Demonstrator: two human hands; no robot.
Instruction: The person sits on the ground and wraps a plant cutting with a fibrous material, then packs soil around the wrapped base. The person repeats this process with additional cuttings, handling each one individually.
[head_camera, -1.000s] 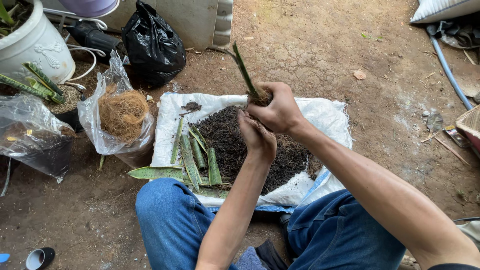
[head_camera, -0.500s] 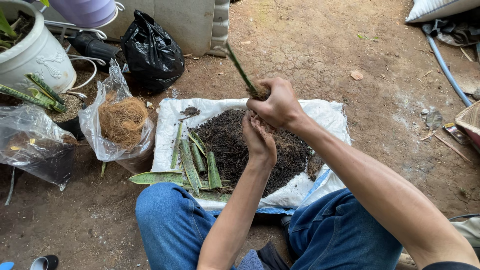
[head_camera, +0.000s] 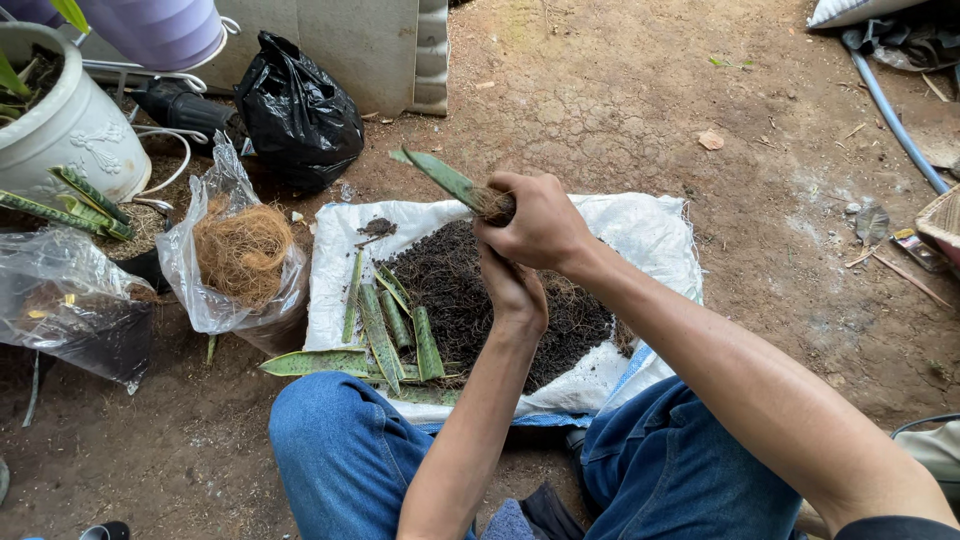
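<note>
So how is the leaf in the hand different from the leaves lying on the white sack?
The held leaf cutting is up in the air, gripped at its base by the right hand; the leaf cuttings on the sack lie flat beside the soil pile. The held one is single; the others are several, side by side. All are long, green and mottled.

Soft, even daylight fills the scene, bright without harsh glare. Shadows are faint and diffuse, gathering under the forearms and along the near edge of the white sack (head_camera: 640, 235). The clear plastic bags (head_camera: 215, 290) carry mild sheen. Focus is sharp throughout; wide-angle stretching shows toward the frame's corners.
</note>
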